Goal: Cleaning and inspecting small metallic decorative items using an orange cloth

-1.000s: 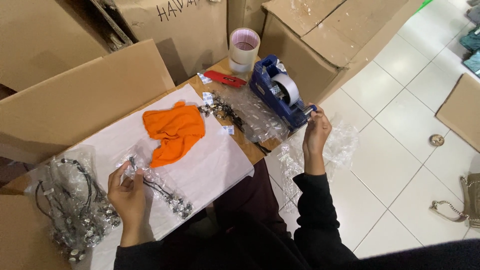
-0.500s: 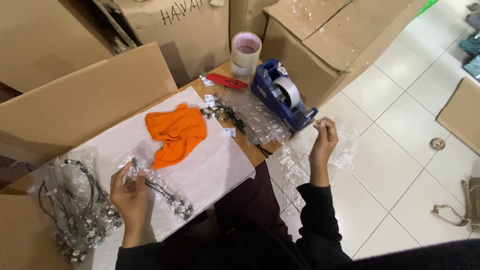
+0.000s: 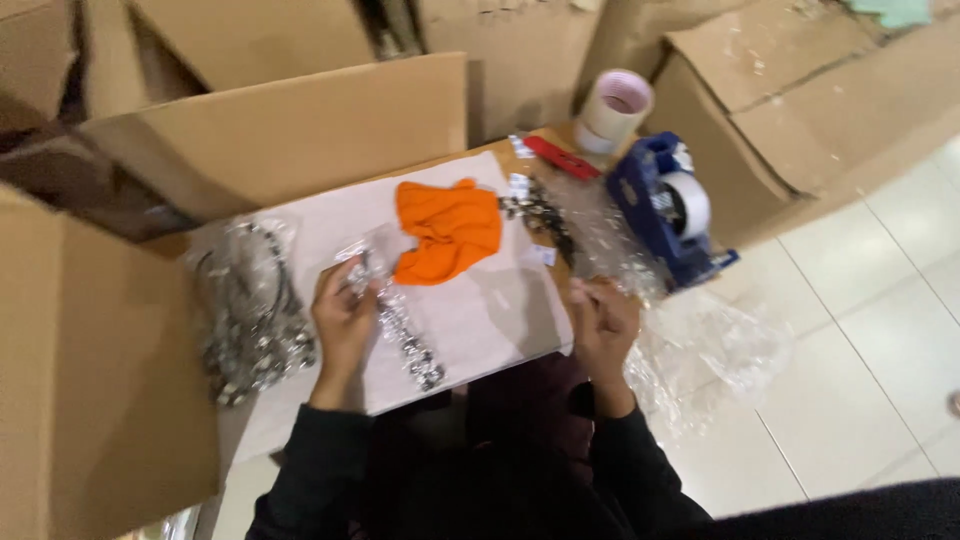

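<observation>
My left hand (image 3: 343,322) holds a small clear plastic bag (image 3: 362,262) at the top of a chain of shiny metal pieces (image 3: 408,340) that lies on a white sheet (image 3: 470,320). My right hand (image 3: 603,322) rests at the sheet's right edge, fingers curled; what it pinches is too blurred to make out. An orange cloth (image 3: 447,230) lies crumpled on the sheet just beyond both hands.
A clear bag of dark metal chains (image 3: 245,310) sits left of the sheet. A blue tape dispenser (image 3: 670,205), a tape roll (image 3: 612,105), a red cutter (image 3: 560,157) and crumpled clear plastic (image 3: 705,350) lie to the right. Cardboard boxes (image 3: 270,130) surround the work surface.
My right hand has come back from the plastic near the tape dispenser to the sheet's right edge. The camera view has shifted right and blurred. My left hand stays on the chain.
</observation>
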